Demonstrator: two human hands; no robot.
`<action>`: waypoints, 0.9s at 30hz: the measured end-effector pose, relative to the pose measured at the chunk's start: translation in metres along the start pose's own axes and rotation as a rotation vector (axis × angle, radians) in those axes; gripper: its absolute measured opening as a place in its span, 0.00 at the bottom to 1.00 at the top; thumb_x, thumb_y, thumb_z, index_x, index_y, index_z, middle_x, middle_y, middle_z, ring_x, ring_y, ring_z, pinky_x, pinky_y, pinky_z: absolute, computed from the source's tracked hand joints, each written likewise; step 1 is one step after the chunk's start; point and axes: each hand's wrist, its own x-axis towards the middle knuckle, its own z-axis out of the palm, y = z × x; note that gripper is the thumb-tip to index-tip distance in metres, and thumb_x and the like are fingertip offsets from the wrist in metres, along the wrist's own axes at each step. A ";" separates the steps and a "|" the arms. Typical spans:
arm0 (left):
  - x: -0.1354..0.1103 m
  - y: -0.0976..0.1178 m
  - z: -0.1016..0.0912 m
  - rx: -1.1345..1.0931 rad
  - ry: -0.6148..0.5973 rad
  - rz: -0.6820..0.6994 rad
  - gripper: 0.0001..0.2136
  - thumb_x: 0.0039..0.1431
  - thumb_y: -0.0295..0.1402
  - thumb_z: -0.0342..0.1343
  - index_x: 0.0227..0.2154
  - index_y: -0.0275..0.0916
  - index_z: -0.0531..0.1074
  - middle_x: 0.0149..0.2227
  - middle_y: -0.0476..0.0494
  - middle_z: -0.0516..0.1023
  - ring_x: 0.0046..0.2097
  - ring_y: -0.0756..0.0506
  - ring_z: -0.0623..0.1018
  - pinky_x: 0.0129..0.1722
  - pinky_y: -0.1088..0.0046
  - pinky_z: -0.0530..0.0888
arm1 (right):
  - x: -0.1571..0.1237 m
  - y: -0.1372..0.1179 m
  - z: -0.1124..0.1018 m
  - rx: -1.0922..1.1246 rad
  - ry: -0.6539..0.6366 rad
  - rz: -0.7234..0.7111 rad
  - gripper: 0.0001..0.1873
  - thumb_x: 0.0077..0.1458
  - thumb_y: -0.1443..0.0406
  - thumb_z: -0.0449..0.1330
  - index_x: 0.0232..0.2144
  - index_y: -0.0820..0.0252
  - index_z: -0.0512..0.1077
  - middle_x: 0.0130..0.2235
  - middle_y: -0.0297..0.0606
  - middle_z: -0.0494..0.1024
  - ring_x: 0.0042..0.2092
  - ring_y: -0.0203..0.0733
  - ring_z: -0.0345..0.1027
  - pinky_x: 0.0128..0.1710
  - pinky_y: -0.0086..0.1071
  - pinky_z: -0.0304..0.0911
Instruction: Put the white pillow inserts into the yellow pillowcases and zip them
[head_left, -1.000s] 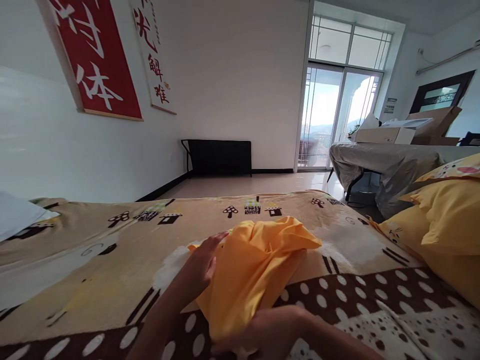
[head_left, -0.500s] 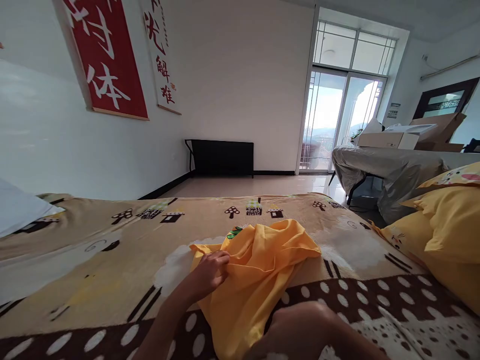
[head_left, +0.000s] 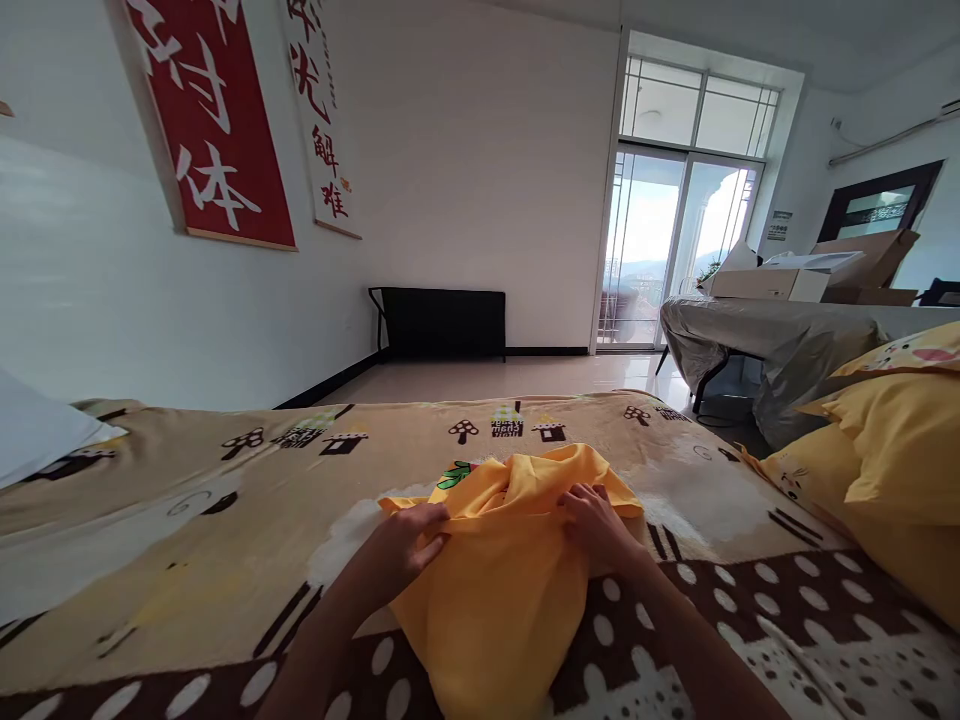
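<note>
A yellow pillowcase (head_left: 499,610) lies crumpled in front of me on a patterned blanket (head_left: 405,450), its near part running down to the bottom edge of the view. A green leaf print shows at its far left side. At the left end of its open hem, my left hand (head_left: 416,540) pinches the fabric between thumb and fingers. My right hand (head_left: 596,525) grips the same hem farther right, with its fingertips partly hidden in the folds. Between the two hands the edge stretches roughly straight across.
Yellow cushions (head_left: 900,470) with a cartoon face print are piled at the right. A white cloth (head_left: 45,430) lies at the left edge. Beyond the bed stand a plastic-covered table (head_left: 772,330) with boxes and a black folded frame (head_left: 444,325) against the wall.
My right hand has moved up and forward from the near end of the pillowcase to its hem. The near fabric is spread smoother. My left hand stays at the hem's left side.
</note>
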 end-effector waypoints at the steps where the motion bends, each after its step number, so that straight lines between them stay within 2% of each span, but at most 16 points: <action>1: 0.000 -0.001 0.000 -0.003 -0.001 -0.013 0.07 0.56 0.34 0.45 0.30 0.40 0.67 0.31 0.47 0.73 0.34 0.46 0.72 0.35 0.73 0.65 | 0.000 0.005 -0.002 -0.010 0.005 0.015 0.10 0.52 0.71 0.55 0.36 0.59 0.73 0.40 0.39 0.75 0.45 0.42 0.65 0.47 0.35 0.51; 5: 0.001 -0.004 -0.001 0.031 0.038 -0.045 0.09 0.58 0.36 0.43 0.32 0.40 0.65 0.30 0.47 0.73 0.32 0.46 0.72 0.33 0.73 0.64 | 0.003 0.020 -0.017 0.000 0.044 0.066 0.10 0.57 0.67 0.54 0.28 0.58 0.75 0.34 0.37 0.77 0.39 0.39 0.68 0.42 0.33 0.52; 10: 0.001 -0.008 -0.003 0.049 0.125 -0.068 0.13 0.58 0.44 0.43 0.29 0.39 0.65 0.24 0.50 0.69 0.29 0.47 0.68 0.30 0.74 0.61 | 0.003 0.027 -0.036 0.046 0.187 0.091 0.13 0.60 0.64 0.53 0.34 0.55 0.78 0.36 0.37 0.80 0.40 0.40 0.71 0.43 0.33 0.53; 13: -0.001 -0.010 -0.004 0.022 0.064 -0.099 0.18 0.55 0.50 0.46 0.25 0.38 0.64 0.20 0.53 0.61 0.25 0.50 0.62 0.27 0.75 0.57 | 0.000 0.026 -0.045 -0.024 0.324 0.081 0.13 0.61 0.64 0.53 0.39 0.53 0.78 0.38 0.38 0.81 0.40 0.40 0.72 0.43 0.34 0.52; 16: -0.002 -0.009 -0.005 0.007 -0.057 -0.113 0.19 0.49 0.51 0.53 0.24 0.37 0.65 0.20 0.55 0.56 0.25 0.51 0.59 0.26 0.76 0.54 | -0.002 0.023 -0.052 -0.098 0.470 0.032 0.12 0.61 0.65 0.53 0.40 0.52 0.77 0.38 0.37 0.81 0.41 0.38 0.73 0.44 0.35 0.50; 18: -0.002 -0.010 -0.005 -0.015 -0.127 -0.100 0.18 0.47 0.49 0.55 0.25 0.37 0.67 0.21 0.54 0.59 0.26 0.51 0.61 0.26 0.76 0.55 | -0.004 0.020 -0.057 -0.139 0.572 -0.002 0.12 0.62 0.66 0.53 0.40 0.52 0.77 0.39 0.36 0.81 0.41 0.38 0.73 0.46 0.36 0.49; 21: -0.002 -0.017 -0.005 -0.040 -0.179 -0.084 0.16 0.49 0.47 0.54 0.27 0.37 0.70 0.25 0.50 0.68 0.30 0.48 0.67 0.29 0.75 0.62 | -0.006 0.016 -0.067 -0.188 0.669 -0.047 0.12 0.62 0.66 0.53 0.41 0.52 0.76 0.41 0.35 0.80 0.43 0.40 0.73 0.47 0.38 0.49; 24: 0.000 -0.029 -0.001 -0.036 -0.145 -0.069 0.15 0.50 0.45 0.52 0.31 0.38 0.73 0.34 0.45 0.73 0.37 0.44 0.71 0.37 0.73 0.67 | -0.008 0.008 -0.076 -0.159 0.710 -0.089 0.11 0.62 0.65 0.53 0.40 0.53 0.75 0.41 0.35 0.80 0.42 0.40 0.73 0.47 0.38 0.50; 27: 0.001 -0.043 0.009 -0.029 -0.124 -0.050 0.14 0.48 0.43 0.54 0.33 0.39 0.75 0.41 0.43 0.73 0.46 0.40 0.72 0.45 0.71 0.69 | -0.010 -0.003 -0.081 -0.045 0.744 -0.087 0.12 0.63 0.64 0.50 0.36 0.57 0.74 0.35 0.36 0.80 0.37 0.38 0.72 0.43 0.35 0.55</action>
